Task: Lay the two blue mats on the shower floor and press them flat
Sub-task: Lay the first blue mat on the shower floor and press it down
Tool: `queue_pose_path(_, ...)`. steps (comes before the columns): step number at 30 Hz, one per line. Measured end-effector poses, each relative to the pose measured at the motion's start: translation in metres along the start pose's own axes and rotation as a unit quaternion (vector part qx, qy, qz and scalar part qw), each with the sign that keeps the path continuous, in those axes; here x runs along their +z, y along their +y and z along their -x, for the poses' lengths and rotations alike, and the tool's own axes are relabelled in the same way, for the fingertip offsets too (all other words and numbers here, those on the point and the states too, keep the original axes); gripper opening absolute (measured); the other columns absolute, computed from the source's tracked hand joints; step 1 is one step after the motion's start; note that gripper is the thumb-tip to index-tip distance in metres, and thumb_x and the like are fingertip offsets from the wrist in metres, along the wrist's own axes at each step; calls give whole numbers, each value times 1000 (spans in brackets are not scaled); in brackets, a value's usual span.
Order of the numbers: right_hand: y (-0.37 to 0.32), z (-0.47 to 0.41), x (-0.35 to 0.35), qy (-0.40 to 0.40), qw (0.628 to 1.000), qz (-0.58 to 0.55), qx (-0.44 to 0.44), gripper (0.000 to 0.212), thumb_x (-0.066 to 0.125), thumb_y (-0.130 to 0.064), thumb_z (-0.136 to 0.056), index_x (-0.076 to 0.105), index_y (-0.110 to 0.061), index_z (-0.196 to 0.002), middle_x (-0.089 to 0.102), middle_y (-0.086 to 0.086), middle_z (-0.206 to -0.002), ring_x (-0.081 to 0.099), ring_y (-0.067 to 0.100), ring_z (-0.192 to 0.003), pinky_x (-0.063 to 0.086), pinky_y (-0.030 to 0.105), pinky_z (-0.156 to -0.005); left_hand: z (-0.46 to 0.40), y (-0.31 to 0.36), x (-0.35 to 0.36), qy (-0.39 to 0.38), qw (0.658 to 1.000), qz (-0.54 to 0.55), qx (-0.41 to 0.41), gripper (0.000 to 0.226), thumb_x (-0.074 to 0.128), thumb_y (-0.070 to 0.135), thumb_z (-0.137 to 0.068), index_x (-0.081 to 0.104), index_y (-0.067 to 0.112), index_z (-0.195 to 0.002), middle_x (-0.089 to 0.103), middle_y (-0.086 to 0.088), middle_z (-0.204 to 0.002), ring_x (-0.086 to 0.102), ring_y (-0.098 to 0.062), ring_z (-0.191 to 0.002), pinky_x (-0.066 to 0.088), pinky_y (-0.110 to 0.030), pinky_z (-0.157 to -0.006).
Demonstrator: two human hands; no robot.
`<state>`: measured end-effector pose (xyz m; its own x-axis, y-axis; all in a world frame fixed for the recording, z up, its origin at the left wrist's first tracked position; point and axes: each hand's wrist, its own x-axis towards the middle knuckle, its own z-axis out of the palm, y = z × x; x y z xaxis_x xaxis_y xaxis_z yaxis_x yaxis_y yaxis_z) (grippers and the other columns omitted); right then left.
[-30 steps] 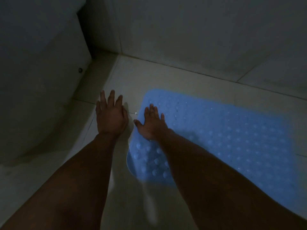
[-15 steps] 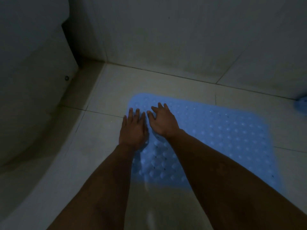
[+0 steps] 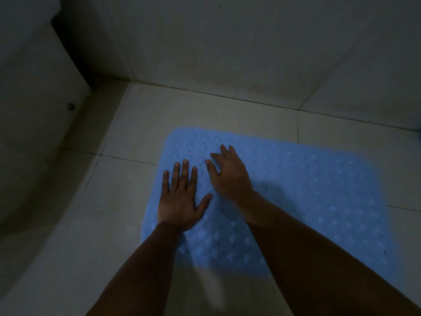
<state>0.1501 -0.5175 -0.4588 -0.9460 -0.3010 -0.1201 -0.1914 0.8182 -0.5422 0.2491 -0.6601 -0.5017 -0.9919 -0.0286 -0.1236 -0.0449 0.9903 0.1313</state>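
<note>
The blue mat [image 3: 307, 197] is lying on the tiled shower floor [image 3: 200, 115], stretching away to the right of both hands. The left hand [image 3: 180, 199] is lying flat on the mat's left edge, fingers straight and slightly spread, thumb out to the side. Just beside it on the right, the right hand [image 3: 227, 176] is resting palm-down on the bumpy surface, fingers straight and pointing forward-left. A sliver of blue [image 3: 418, 135] is showing far right of the right hand.

A bumpy blue mat [image 3: 307, 197] lies flat on the pale tiled shower floor [image 3: 205, 110], near its corner.
</note>
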Motion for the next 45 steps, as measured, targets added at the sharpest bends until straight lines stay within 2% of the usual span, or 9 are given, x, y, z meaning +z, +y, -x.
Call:
queue_pose_path(7,9,2,-2,72,996,-44,3,51,43,-50,-98,66,-18,-130,46,12,-155,28,29,-152,31,53,-119,-3,-3,-5,-27,999,12,14,96,18,78,-95,-6,15,-162,-22,-12,-168,-23,-29,-155,-3,-57,-126)
queue_pose_path(11,10,4,-19,31,999,-32,24,46,47,-47,-102,63,-20,-135,42,10,-158,24,28,-154,28,52,-121,-22,-6,-29,-178,981,79,-4,95,24,77,-95,-16,20,-161,-36,-8,-163,-34,-28,-150,-17,-55,-123)
queue_pose_path(13,2,6,-26,2,999,-21,40,47,46,-46,-103,59,-20,-139,40,9,-159,23,27,-154,26,50,-122,-31,-10,-48,-209,973,102,-13,84,24,66,-98,3,17,-163,-16,-10,-169,-15,-31,-156,-4,-55,-125)
queue_pose_path(16,-13,14,-24,-37,999,9,38,49,43,-45,-103,55,-17,-143,41,10,-158,27,28,-152,27,48,-122,-32,-16,-62,-87,992,92,-9,72,23,45,-92,37,15,-156,34,-11,-164,25,-33,-153,27,-52,-121)
queue_pose_path(19,-22,30,-9,-61,997,48,18,50,38,-40,-105,46,-16,-148,34,10,-162,20,29,-154,22,50,-123,-28,-16,-62,-9,997,75,3,67,24,42,-92,51,14,-147,51,-10,-153,36,-32,-148,35,-50,-117)
queue_pose_path(25,-17,52,43,-89,984,154,-25,69,27,-48,-104,16,-9,-161,2,17,-169,-4,31,-157,2,54,-126,-20,-20,-56,56,997,48,-21,60,30,37,-94,53,16,-145,51,-8,-152,32,-30,-150,38,-50,-112)
queue_pose_path(38,-4,63,66,-3,982,176,-75,90,29,-66,-96,14,-6,-161,0,17,-170,-6,29,-157,1,55,-126,-27,-40,-31,103,993,61,-19,53,36,38,-101,50,16,-148,37,-12,-161,8,-37,-156,22,-59,-121)
queue_pose_path(43,-14,50,46,-131,986,102,-33,93,37,-66,-97,3,-7,-161,-9,12,-170,-12,26,-157,-8,52,-125,-30,-43,-47,145,986,66,-57,49,41,32,-100,54,17,-144,44,-13,-156,18,-41,-154,27,-59,-117)
queue_pose_path(45,-23,39,9,-184,982,28,-1,84,39,-59,-102,4,-12,-162,0,10,-170,0,26,-158,0,46,-127,-27,-41,-55,150,984,68,-69,50,38,33,-99,55,15,-143,45,-15,-155,20,-43,-152,29,-60,-116)
